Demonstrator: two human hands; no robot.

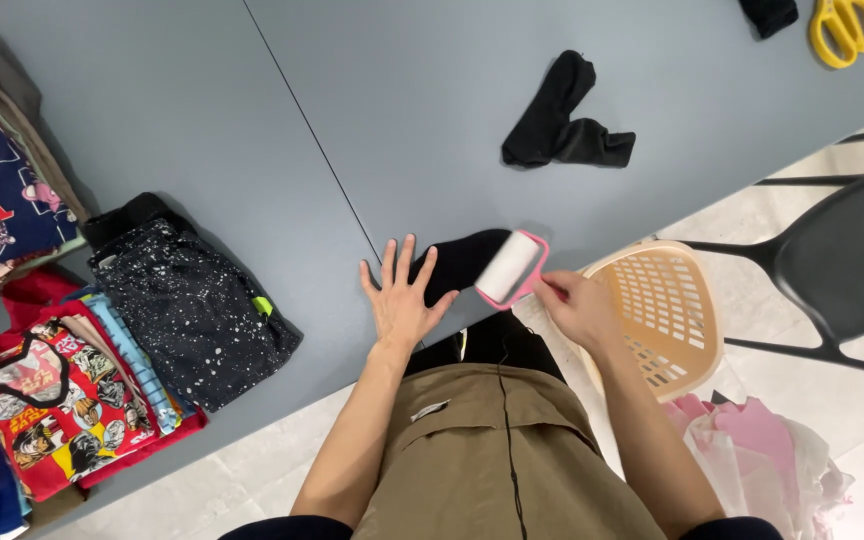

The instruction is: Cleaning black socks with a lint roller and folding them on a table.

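1. My left hand (401, 296) lay flat on the grey table (202, 120), fingers spread, its thumb side pinning the near end of a black sock (462, 262) at the table's front edge.
2. My right hand (577, 308) held the pink handle of a lint roller (510, 267), fingers curled around it; the exact grip I could not tell. The white roll rested on the sock.
3. Orientation: the roll's long axis ran diagonally, from lower left to upper right in view. The handle pointed back toward my right hand. The sock's long axis ran roughly left to right along the edge.
4. Risk, as I judged it: the sock sat close to the edge, so a sticky pull could lift or drag it off if the left hand's hold slipped.
5. Nearby: a second black sock (564, 118) lay well apart up the table, yellow scissors (845, 28) at the far corner, folded clothes (187, 300) on the left, a peach basket (657, 310) just beside my right hand.
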